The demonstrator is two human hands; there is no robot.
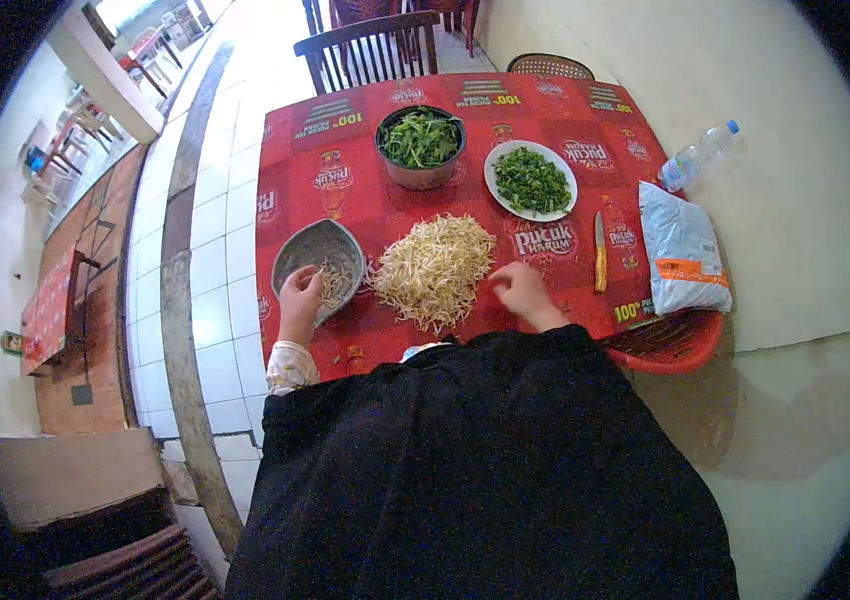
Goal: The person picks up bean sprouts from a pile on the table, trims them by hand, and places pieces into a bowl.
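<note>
From my end of the head camera I count one of each vessel on the red table [345,210]: one grey bowl [290,252] by the left edge, one pot of leafy greens [419,176] toward the far edge, one white plate of chopped greens [568,205] to its right. One loose pile of bean sprouts [435,268] lies mid-table toward the near edge, with a few more sprouts in the bowl.

My left hand [302,291] is over the bowl's near side, fingers curled; I can't tell if they grip a sprout. My right hand [523,288] sits just right of the pile, half closed, thumb and forefinger close together; any sprout between them is too small to make out.

One knife [601,255] lies near the right edge, tip to the far edge. One plastic package [683,250] with an orange strip and one blue-capped bottle [700,157] are at that edge; I can't read either's label. The table's print reads "PUCUK HARUM" beside the plate, and I find "100%" four times.
</note>
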